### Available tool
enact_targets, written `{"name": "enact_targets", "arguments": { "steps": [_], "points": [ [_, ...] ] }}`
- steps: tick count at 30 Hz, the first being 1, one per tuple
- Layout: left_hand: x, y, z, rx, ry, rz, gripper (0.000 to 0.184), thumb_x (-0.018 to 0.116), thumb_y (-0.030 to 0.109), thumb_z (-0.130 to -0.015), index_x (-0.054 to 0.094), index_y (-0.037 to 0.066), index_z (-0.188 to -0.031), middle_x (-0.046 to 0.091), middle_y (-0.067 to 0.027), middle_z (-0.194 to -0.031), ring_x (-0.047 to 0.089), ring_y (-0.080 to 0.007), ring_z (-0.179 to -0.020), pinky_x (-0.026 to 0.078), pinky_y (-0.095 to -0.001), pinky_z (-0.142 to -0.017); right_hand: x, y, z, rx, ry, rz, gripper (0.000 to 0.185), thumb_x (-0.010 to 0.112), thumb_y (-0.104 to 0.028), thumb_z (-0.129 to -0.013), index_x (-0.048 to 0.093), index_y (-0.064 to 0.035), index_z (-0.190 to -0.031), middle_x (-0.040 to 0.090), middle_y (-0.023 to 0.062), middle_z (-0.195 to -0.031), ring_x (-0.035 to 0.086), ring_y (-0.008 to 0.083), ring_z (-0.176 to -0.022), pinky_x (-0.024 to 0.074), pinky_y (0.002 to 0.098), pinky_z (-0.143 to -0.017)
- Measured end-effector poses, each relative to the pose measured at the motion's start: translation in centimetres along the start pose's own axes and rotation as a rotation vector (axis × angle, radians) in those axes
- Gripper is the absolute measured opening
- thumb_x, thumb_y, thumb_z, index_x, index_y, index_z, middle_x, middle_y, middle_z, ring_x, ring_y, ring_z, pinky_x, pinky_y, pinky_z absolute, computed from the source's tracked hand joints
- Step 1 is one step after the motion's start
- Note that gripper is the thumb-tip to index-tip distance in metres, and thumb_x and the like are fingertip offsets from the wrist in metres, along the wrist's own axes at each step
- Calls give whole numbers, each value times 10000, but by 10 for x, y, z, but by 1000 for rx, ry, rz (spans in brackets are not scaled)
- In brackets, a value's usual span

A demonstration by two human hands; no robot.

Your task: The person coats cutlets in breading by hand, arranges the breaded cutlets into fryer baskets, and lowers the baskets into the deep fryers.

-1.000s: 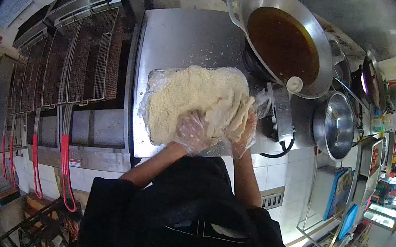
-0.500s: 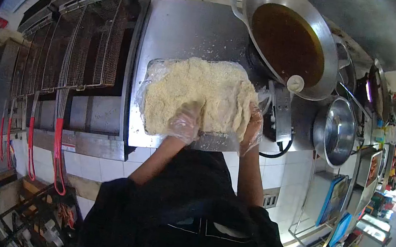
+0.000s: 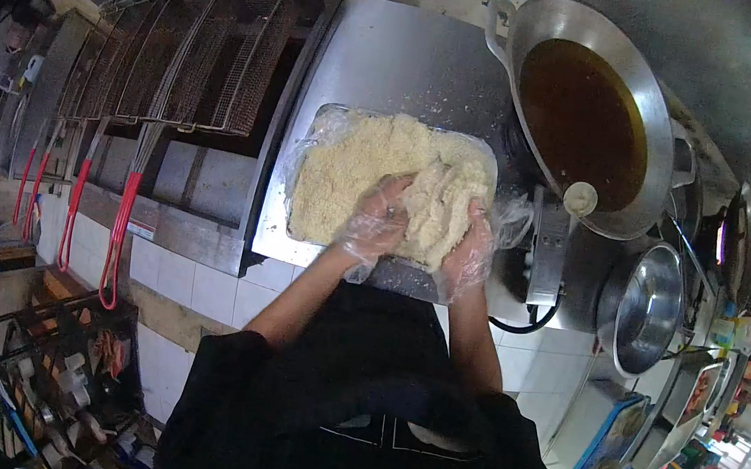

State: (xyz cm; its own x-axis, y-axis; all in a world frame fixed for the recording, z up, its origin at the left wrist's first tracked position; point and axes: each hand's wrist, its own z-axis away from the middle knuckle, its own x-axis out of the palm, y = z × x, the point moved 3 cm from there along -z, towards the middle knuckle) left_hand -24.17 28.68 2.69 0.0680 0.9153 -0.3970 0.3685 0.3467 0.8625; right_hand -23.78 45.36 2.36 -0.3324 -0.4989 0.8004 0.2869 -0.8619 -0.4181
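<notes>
Head view, the only one. Both hands gloved in clear plastic. Left hand (image 3: 379, 221): fingers bent in on the near-left edge of a pale coated piece (image 3: 439, 207). Right hand (image 3: 468, 254): fingers clamped round its right edge. Piece hangs between the two, just above or touching the crumbs (image 3: 346, 169); can't tell which. One sheet or several layers: can't tell either.

Handling, by judgement: light, soft, floppy; folds and ridges suggest it sags if pinched at one end. Dry coating probably sheds under a hard squeeze, and loose gloves may slide. Best hold: both sides, palms partly beneath.

Edges and room: plastic-lined tray (image 3: 292, 209) under the fingers, its near rim close by the wrists. Bare worktop (image 3: 408, 59) beyond the fingertips, the open side. Right of the right fingers, bunched plastic, then a metal control box (image 3: 548, 248), tight. Past it, forward-right, large pan (image 3: 555, 21) of brown liquid. Wire baskets (image 3: 228, 54) well left.
</notes>
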Motion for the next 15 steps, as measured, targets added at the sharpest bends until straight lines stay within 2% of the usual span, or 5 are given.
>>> {"name": "enact_targets", "arguments": {
  "steps": [4,7,10,13,15],
  "points": [
    [19,-6,6,-227,-174,142,641,629,127,-807,440,83,-1418,515,-210,-1275,559,-359,-1106,456,-432,-966,-13,-5,-7,-31,14,-13,505,510,-342,-964,463,-27,-1356,546,173,-1322,562,319,-1176,477,464,-1001],
    [0,49,-7,-181,-349,-166,615,619,273,-841,464,59,-1396,520,-264,-1295,508,-401,-1197,401,-453,-1041,-6,-5,5,38,-275,-222,541,501,-392,-953,473,-31,-1354,555,173,-1316,570,322,-1166,471,452,-1008],
    [-1,41,2,46,-297,-373,630,651,329,-874,448,118,-1432,510,-229,-1292,565,-357,-1076,484,-428,-906,-55,2,-13,-8,-120,-239,572,519,-416,-937,475,-34,-1361,561,175,-1312,571,334,-1164,456,454,-1025],
    [-31,4,4,-239,-335,-10,738,628,502,-870,435,68,-1435,526,-226,-1283,542,-348,-1143,453,-444,-958,-55,3,-10,-21,0,-101,595,532,-425,-926,467,-36,-1372,564,172,-1310,569,339,-1166,444,466,-1040],
    [-58,-18,14,-476,-297,-455,862,603,599,-840,389,29,-1451,494,-238,-1342,501,-355,-1217,388,-451,-1039,-64,1,-15,24,-145,-237,577,437,-414,-968,422,-52,-1417,492,159,-1401,514,311,-1244,434,457,-1049]
  ]
}}
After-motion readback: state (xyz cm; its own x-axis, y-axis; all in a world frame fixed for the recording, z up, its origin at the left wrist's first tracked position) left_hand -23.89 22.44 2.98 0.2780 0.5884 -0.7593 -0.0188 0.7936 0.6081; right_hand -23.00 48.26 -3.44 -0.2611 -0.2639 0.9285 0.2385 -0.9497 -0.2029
